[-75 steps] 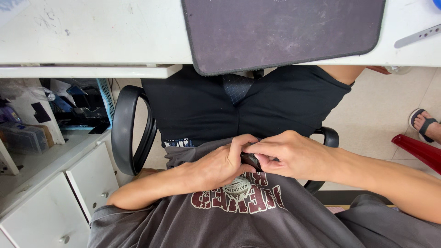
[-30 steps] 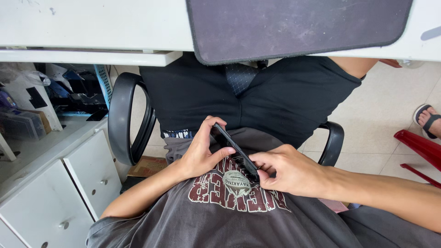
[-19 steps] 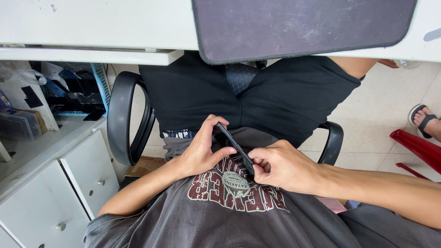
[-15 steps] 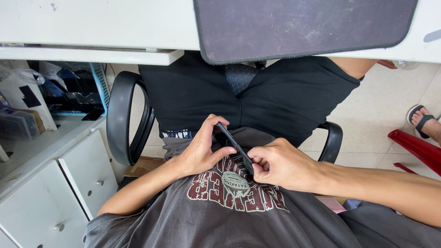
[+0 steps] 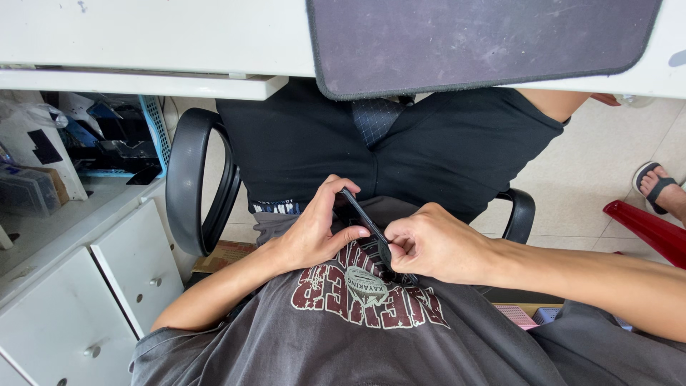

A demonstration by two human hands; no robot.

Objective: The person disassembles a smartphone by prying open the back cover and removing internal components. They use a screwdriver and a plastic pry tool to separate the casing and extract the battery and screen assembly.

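A slim black phone (image 5: 363, 220) is held edge-on over my lap, against my grey printed shirt (image 5: 357, 314). My left hand (image 5: 313, 229) wraps around its far end, thumb and fingers curled on it. My right hand (image 5: 429, 243) pinches the phone's near lower end with its fingertips. Both hands touch the phone, just above my black shorts (image 5: 386, 150). The phone's screen is turned away and hidden from view.
A white desk (image 5: 143, 43) with a dark grey mat (image 5: 479, 39) lies ahead. Black chair armrests (image 5: 193, 182) flank my lap. White drawers (image 5: 107, 286) and cluttered shelves stand at the left. Another person's sandalled foot (image 5: 661, 187) and a red object (image 5: 647, 227) are at the right.
The phone came out from between both hands at my waist and now sits raised on edge. My right hand has slid closer along it to its lower end.
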